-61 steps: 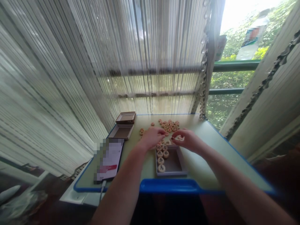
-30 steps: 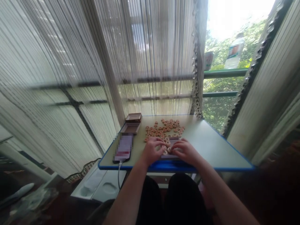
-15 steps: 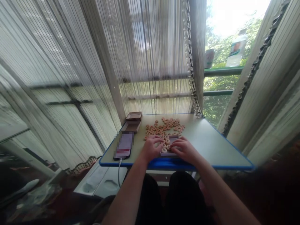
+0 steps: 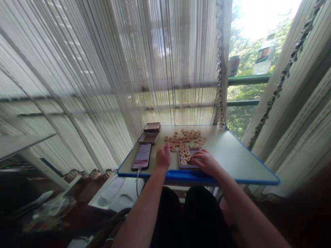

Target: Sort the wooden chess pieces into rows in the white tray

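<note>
Round wooden Chinese chess pieces point(image 4: 183, 157) stand in two columns along the left side of a shallow open box point(image 4: 195, 166) near the table's front edge. My right hand point(image 4: 207, 161) reaches over the box from the right, its bent fingertips against a piece point(image 4: 188, 159) in the second column. To the left of the box, my left hand point(image 4: 163, 157) is closed, thumb and fingers together beside the loose pieces; whatever it pinches is hidden. More loose pieces point(image 4: 181, 140) are scattered across the table beyond the box.
A phone point(image 4: 142, 156) with a white cable point(image 4: 138, 182) lies at the table's left. Behind it are a shallow open tray point(image 4: 149, 138) and another box part point(image 4: 152, 127). The table point(image 4: 243, 160) has a blue edge. Curtains and a window rise behind; a bottle point(image 4: 264, 57) stands on the sill.
My left hand has moved off the box, leftward to the loose pieces, and closed. My right hand stays at the box. The camera view has shifted slightly.
</note>
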Motion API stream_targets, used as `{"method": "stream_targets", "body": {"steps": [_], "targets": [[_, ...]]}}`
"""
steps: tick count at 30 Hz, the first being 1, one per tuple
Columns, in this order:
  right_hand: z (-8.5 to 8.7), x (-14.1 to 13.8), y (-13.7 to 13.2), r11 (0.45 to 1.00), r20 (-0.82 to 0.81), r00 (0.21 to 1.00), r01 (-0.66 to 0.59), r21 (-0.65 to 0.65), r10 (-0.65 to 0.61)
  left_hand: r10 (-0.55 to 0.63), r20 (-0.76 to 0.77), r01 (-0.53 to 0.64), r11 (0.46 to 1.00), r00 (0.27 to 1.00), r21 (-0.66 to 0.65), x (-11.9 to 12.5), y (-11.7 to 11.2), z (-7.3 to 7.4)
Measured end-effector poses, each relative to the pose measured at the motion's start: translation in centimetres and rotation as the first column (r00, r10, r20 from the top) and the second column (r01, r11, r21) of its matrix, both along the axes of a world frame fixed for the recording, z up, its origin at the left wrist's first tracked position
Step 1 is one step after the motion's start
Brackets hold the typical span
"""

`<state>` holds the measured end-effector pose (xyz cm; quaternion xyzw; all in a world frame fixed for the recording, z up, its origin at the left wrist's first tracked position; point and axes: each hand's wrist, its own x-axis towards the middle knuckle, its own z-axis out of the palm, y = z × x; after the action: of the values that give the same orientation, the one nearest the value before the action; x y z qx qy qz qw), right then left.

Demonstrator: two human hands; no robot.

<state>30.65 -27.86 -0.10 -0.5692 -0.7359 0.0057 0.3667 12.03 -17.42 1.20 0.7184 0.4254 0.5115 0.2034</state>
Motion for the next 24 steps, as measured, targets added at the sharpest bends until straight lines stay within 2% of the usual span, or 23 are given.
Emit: {"method": "stream_targets", "body": {"steps": [7, 12, 17, 24], "targets": [[0.2, 0.0, -0.1, 1.000, 0.025, 1.000, -0.002, -0.006, 0.002, 0.113, 0.127, -0.106, 0.992, 0.985, -0.063, -0.3, 0.0, 0.1], [0.3, -0.1, -0.3, 1.000, 0.016, 1.000, 0.009, -0.007, -0.009, 0.123, 0.137, -0.115, 0.991, 0.983, -0.065, -0.4, -0.3, 0.3], [0.3, -0.1, -0.4, 1.000, 0.018, 0.999, 0.027, 0.002, -0.027, 0.215, 0.113, -0.204, 0.973, 0.970, -0.105, -0.7, 0.1, 0.2], [0.2, -0.2, -0.4, 1.000, 0.009, 1.000, 0.029, 0.002, -0.029, 0.203, 0.061, -0.173, 0.929, 0.977, -0.328, -0.9, 0.9, -0.2]]}}
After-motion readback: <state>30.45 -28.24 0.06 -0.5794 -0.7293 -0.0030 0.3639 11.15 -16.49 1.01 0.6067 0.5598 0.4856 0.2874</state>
